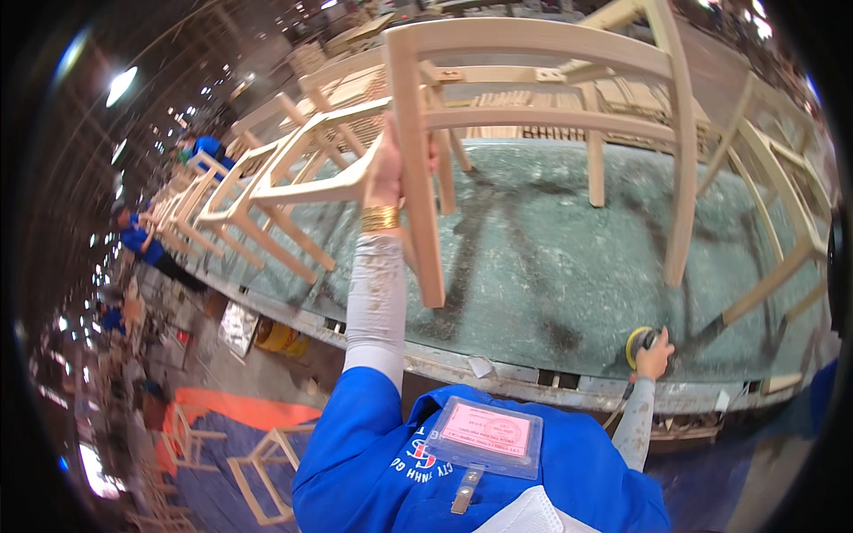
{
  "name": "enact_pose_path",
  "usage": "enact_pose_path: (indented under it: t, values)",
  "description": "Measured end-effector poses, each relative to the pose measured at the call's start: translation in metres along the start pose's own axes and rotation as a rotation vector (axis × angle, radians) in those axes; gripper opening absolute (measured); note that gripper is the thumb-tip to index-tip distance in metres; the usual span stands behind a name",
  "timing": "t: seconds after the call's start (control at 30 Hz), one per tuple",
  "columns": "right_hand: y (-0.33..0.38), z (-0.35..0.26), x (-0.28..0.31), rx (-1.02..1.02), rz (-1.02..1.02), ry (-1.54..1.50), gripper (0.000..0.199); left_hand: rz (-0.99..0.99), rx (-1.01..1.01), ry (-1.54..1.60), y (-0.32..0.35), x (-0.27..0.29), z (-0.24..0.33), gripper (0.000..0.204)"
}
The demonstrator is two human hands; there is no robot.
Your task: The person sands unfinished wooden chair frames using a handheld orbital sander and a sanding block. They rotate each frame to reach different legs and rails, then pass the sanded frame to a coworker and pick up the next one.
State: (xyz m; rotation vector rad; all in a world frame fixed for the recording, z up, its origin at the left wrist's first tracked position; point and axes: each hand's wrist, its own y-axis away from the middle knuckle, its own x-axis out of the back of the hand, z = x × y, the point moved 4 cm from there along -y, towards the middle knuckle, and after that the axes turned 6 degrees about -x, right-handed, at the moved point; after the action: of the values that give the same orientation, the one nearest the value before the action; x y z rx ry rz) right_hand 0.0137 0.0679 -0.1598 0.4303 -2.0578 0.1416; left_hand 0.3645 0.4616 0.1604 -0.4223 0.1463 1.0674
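Note:
A bare wooden chair frame (542,41) stands before me, tilted, on a green-topped work table (524,266). My left hand (385,173) is closed around its left upright, the fingers partly hidden behind the wood. At the table's near edge, right of the chair, my right hand (656,357) grips a small round power sander (636,345) with a yellow pad and a dark body. The sander's pad is apart from the chair frame.
More wooden chair frames (306,169) line the table to the left, and another chair frame (782,178) stands at the right. Stacked wooden parts (498,115) lie beyond. People in blue (147,240) work at the far left. A yellow bucket (283,338) sits below the edge.

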Motion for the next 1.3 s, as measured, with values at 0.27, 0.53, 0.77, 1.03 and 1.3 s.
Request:
enact_pose_path:
  t: [0.27,0.53,0.77,1.03,1.3]
  values:
    - [0.0,0.0,-0.004,-0.021,0.019,0.075,0.069,-0.121,-0.041,0.167,-0.001,-0.024,0.008,0.054]
    - [0.002,-0.002,-0.003,-0.027,0.037,0.056,0.07,-0.164,-0.048,0.211,-0.009,-0.04,0.009,0.056]
    - [0.004,-0.01,-0.001,-0.026,0.183,0.239,0.07,-0.179,-0.049,0.191,-0.02,-0.048,0.009,0.058]
    - [0.09,-0.062,-0.049,0.426,0.081,0.228,0.075,-0.094,-0.068,-0.096,-0.022,-0.031,0.004,0.068]
    - [0.168,-0.104,-0.1,0.834,-0.398,-0.259,0.043,-0.086,-0.05,-0.054,0.01,-0.02,0.002,0.056]
